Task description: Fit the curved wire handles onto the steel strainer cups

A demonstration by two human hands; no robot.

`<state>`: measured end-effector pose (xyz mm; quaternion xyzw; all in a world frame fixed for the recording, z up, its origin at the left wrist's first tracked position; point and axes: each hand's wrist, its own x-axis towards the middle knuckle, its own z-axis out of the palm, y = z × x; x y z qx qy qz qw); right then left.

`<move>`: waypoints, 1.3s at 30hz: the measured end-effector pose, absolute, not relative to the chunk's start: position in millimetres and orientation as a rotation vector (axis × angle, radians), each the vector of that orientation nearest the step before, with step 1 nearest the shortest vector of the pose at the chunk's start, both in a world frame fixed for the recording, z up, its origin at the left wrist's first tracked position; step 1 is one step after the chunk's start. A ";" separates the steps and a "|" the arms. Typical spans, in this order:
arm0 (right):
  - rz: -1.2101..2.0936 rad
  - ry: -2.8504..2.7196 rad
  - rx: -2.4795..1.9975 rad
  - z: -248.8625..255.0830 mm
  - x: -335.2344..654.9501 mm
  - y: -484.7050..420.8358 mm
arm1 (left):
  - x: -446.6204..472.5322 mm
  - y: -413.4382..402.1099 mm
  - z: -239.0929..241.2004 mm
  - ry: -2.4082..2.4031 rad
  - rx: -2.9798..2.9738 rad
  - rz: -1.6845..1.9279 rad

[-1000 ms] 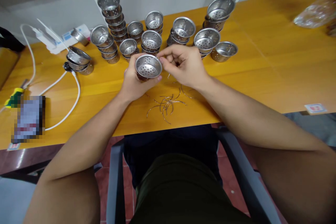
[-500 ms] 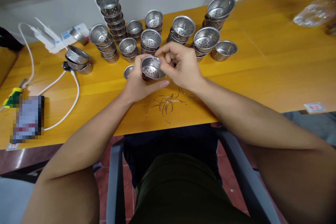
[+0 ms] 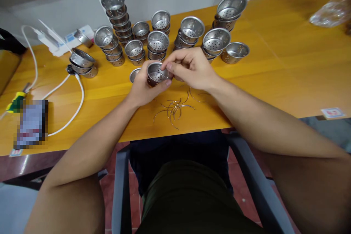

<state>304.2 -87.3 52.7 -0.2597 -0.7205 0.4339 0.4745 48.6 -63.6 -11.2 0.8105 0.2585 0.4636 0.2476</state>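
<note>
**Two hands close around a small perforated metal cup**

The left hand (image 3: 142,86) wraps around a small perforated metal cup (image 3: 155,74), its fingers curled round the far and under side and the thumb lying along the near wall, so the cup's open mouth faces up toward the camera. The right hand (image 3: 192,68) meets it from the other side: the thumb and forefinger are pressed together at the cup's right rim, pinching there, while the other fingers curl loosely behind. Whether a wire sits in that pinch is too small to tell.

Just behind the left fingers, another cup (image 3: 134,74) lies partly hidden on the wooden table (image 3: 274,65). Just below both hands, toward the person's body, a loose heap of thin curved wires (image 3: 173,109) lies on the table, a few of them reaching under the right hand's wrist.

Beyond the fingertips, stacks of matching cups (image 3: 157,42) stand in a rough row; the tallest stack (image 3: 116,12) is to the far left of them, and a single cup (image 3: 235,52) sits at the right end of the row. Well to the left of the left hand, a white cable (image 3: 74,111) loops across the table, with a power strip (image 3: 65,40) at the back edge.
</note>
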 end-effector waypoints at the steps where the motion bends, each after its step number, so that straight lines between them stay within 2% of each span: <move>1: 1.142 -1.797 -0.586 55.7 308.3 -86.5 | 47.6 -62.8 -11.9 0.715 2.194 1.267; 6: 1.329 -1.809 -0.481 58.1 316.4 -82.9 | 44.3 -62.4 -15.8 0.747 2.183 1.260; 20: 1.238 -1.828 -0.535 49.6 311.8 -88.2 | 41.7 -61.5 -15.9 0.732 2.268 1.295; 23: 1.157 -1.841 -0.567 49.1 312.0 -88.2 | 41.3 -59.8 -17.5 0.719 2.279 1.299; 29: 0.776 -1.883 -0.643 55.6 320.0 -89.4 | 47.4 -50.1 -28.4 0.636 2.226 1.408; 33: 0.734 -1.989 -0.645 57.7 326.7 -90.9 | 48.0 -47.4 -29.7 0.640 2.220 1.487; 39: 0.678 -2.165 -0.561 53.0 325.9 -95.8 | 47.7 -51.4 -28.0 0.872 2.188 1.359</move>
